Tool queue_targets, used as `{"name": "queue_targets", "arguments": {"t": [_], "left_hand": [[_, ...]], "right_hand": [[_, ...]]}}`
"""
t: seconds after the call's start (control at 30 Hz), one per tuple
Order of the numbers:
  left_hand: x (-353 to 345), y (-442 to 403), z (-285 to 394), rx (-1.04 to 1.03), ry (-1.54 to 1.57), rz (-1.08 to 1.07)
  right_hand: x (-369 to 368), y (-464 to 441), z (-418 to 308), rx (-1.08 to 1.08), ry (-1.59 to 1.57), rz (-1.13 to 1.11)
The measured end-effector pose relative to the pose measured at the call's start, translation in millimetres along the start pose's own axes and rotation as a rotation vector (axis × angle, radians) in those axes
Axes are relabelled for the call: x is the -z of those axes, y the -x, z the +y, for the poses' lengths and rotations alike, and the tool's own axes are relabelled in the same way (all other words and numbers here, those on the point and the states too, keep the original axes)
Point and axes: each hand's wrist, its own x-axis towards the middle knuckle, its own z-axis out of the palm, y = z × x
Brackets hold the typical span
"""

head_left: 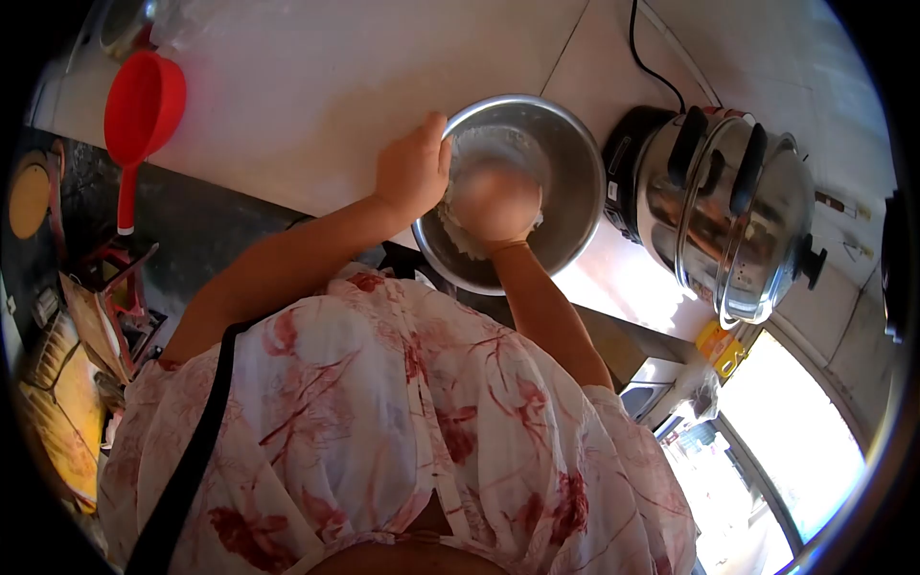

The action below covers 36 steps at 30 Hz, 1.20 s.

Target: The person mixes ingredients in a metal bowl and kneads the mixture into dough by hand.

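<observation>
A stainless steel bowl (573, 206) stands on the counter in front of me. My left hand (414, 171) is closed on its left rim, with the thumb near the top edge. Down inside the bowl is my right hand (495, 201), smeared by motion, so its fingers do not show clearly. A pale white mass (463, 236), which looks like flour or dough, lies under and around that hand. Some white residue sticks to the bowl's inner wall.
To the right stands a steel electric steamer pot (709, 206) with black handles and a black cord (647, 65). A red plastic ladle (144, 105) lies at the counter's left edge. A window (800, 431) glows at lower right.
</observation>
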Motion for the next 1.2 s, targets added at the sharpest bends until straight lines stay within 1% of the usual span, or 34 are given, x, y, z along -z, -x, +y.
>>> {"name": "queue_targets", "arguments": {"t": [0.07,0.17,0.4,0.5,0.57,0.6,0.67,0.7,0.77,0.8,0.87,0.93,1.0,1.07,1.1,1.17,1.2], "left_hand": [[-0.9,0.3,-1.3,-0.002,0.022,-0.003],[-0.5,-0.3,-1.8,-0.012,0.06,-0.015],[1.7,0.7,0.0,-0.012,0.09,-0.025],[3.5,0.6,1.6,-0.006,0.088,-0.019],[2.7,0.5,1.3,-0.001,0.085,-0.005],[2.1,0.9,1.1,0.001,0.089,0.003],[1.3,1.2,0.3,0.004,0.079,0.007],[1.2,1.7,0.3,0.006,0.075,0.008],[0.0,1.2,1.3,0.014,0.069,0.031],[0.2,1.6,1.5,0.023,0.069,0.045],[-0.9,0.3,0.2,0.0,0.027,0.077],[-2.9,2.5,1.9,-0.02,0.004,0.1],[-1.8,0.8,1.4,0.002,-0.05,0.085],[-1.6,-0.3,1.5,-0.01,-0.058,0.09],[-1.8,0.0,1.2,-0.017,-0.07,0.085],[-3.2,-0.1,1.9,0.005,-0.053,0.071],[-3.8,-1.0,2.8,0.03,-0.04,0.066]], "right_hand": [[8.9,-8.5,-1.1,0.056,-0.005,0.082],[5.9,-19.0,0.3,0.051,-0.034,0.101],[0.5,-37.9,7.6,0.077,-0.02,0.054],[-3.9,-46.6,7.4,0.046,-0.002,0.083],[-6.8,-51.5,7.5,-0.035,-0.022,0.112],[-7.1,-53.6,7.6,-0.03,-0.028,0.112],[-6.0,-58.4,7.6,-0.113,0.006,0.0],[-3.4,-61.7,5.6,-0.107,0.001,0.003],[2.1,-69.7,0.0,-0.229,0.063,-0.089],[2.6,-70.2,-1.2,-0.216,0.057,-0.08],[3.2,-72.9,0.0,-0.257,0.023,-0.073],[2.3,-71.3,1.5,-0.235,0.027,-0.055],[0.0,-68.3,7.3,-0.22,0.031,-0.038],[-1.8,-60.5,18.1,-0.102,-0.117,0.038],[11.5,-55.7,12.4,-0.106,-0.112,0.041],[51.6,-37.6,-7.1,-0.221,-0.024,-0.184],[55.6,-28.1,-16.3,-0.338,-0.082,-0.257]]}}
